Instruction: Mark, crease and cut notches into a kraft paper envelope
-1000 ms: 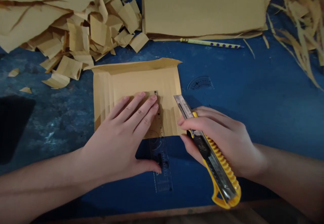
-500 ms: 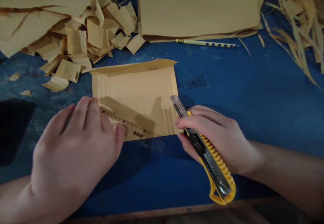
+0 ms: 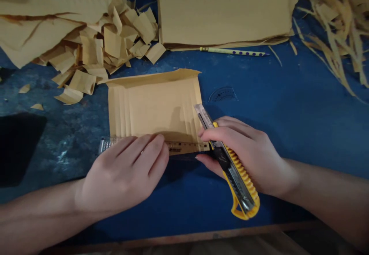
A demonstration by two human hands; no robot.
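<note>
Left hand [image 3: 125, 174] of mine lies over the clear ruler [image 3: 184, 147], fingers bent and drawn together; its thumb is hidden, so I cannot tell whether I am pinching the ruler or only pressing on it. With my right hand [image 3: 250, 153] I grip the yellow cutter [image 3: 238, 182], thumb and forefinger on either side of its front end, the blade [image 3: 201, 113] bare and pointing away from me over the right edge of the brown paper [image 3: 152, 105]. Whether the metal touches the paper, I cannot tell.

That paper lies on the table [image 3: 288, 90] between my hands, its far edge turned up in a lip and ridges running down both sides. The ruler lies across its near edge, one end jutting past the paper on the left, the other reaching to just beside my right thumb.

To set the ruler well, I should judge it by the paper's edge over the whole length and not by one end alone. Once it is true, I would spread the left fingers and bear down evenly, since smooth plastic probably slides easily on paper. The ridges could tip it, so pressure belongs over the flat middle. The naked blade is the thing to mind: best to angle it well clear of the left fingertips while the ruler is being adjusted.
</note>
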